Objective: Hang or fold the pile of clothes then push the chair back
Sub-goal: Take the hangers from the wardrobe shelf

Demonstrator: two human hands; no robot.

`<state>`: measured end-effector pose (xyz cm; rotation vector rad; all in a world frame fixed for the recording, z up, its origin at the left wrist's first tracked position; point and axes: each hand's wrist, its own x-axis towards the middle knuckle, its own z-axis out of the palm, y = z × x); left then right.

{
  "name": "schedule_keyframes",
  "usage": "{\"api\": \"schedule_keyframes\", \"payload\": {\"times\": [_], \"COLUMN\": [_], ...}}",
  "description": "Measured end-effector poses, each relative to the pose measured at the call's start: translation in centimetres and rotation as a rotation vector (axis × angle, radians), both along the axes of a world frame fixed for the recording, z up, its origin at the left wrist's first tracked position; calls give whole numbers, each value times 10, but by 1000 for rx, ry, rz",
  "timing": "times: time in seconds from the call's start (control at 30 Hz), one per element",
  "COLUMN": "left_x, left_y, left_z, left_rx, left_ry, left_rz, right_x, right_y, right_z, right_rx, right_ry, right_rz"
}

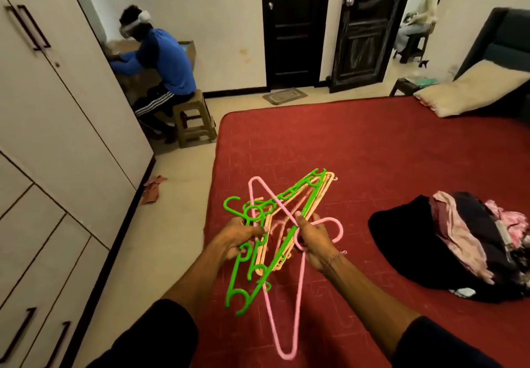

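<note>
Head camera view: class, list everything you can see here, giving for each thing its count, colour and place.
hangers: a bunch, green, peach and pink, held over the bed's near edge
bed: one, red cover, centre and right
pile of clothes: one, black and pink, on the bed at right
pillow: one, cream, far end of the bed
wardrobe: one, white, left
doors: two, black, far wall
stool: one, brown, a seated person on it
doormat: one, grey, by the doors
left hand: grips the green and peach hangers
right hand: grips the pink hanger
</note>
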<state>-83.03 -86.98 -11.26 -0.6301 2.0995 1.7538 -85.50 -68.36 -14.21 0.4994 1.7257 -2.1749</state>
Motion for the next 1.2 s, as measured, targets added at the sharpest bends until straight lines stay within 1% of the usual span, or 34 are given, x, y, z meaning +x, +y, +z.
{"api": "schedule_keyframes", "payload": {"times": [0.07,0.17,0.23,0.43,0.6,0.7,0.8,0.87,0.97,1.03,1.13,1.2], "left_x": [-26,-57,-74,-145,-218,-260,-287,-296,-297,-291,-280,-276], "left_y": [-5,-10,-13,-24,-41,-55,-67,-75,-89,-97,-101,-103], "left_z": [-18,-49,-65,-108,-129,-145,-153,-160,-183,-198,-215,-224], "left_rx": [25,-8,-62,-88,-147,-201,-251,-253,-339,-392,-460,-448], "left_ry": [-95,-168,-157,-47,-10,45,144,180,131,96,27,-13], "left_rz": [-37,-83,-30,125,179,200,199,201,144,87,43,45], "right_x": [-29,-71,-95,-177,-251,-288,-308,-323,-327,-323,-319,-314], "right_y": [-5,-14,-20,-43,-66,-76,-87,-95,-103,-107,-113,-114], "right_z": [-22,-52,-69,-109,-130,-138,-141,-159,-164,-158,-163,-166], "right_rx": [-32,16,-11,-19,-23,98,220,334,617,803,883,934], "right_ry": [-33,-44,-68,-73,-42,-37,22,42,-19,-26,-7,17], "right_rz": [-52,-88,-91,-65,18,121,314,426,592,680,836,930]}}
